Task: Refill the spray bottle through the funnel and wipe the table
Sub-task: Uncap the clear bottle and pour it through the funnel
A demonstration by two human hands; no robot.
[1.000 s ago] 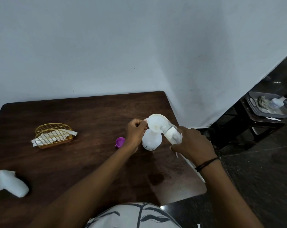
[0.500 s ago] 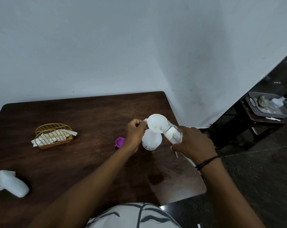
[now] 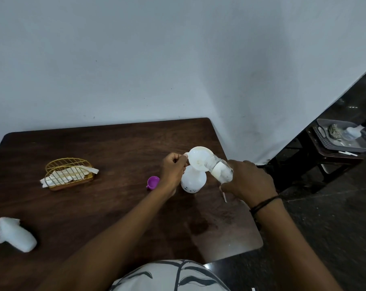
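Lowest in the frame, a patterned shirt [image 3: 169,276], cut off by the bottom edge. At lower left a white spray head [image 3: 15,234] lies on its side on the dark table [image 3: 93,206]. Up toward the centre, the right hand [image 3: 248,181] is wrapped around a clear bottle [image 3: 218,168], tipped so its long axis runs from lower right to upper left, mouth over the funnel [image 3: 200,158] (any stream is too faint to make out). The funnel sits upright in the neck of the round white spray bottle [image 3: 193,181], which stands just left of that grip. The left hand [image 3: 174,170] pinches the funnel's rim tab, fingers closed on it. A purple cap [image 3: 152,182] peeks out, partly hidden behind the left wrist. Farther left, a gold wire basket [image 3: 68,173] holds napkins.
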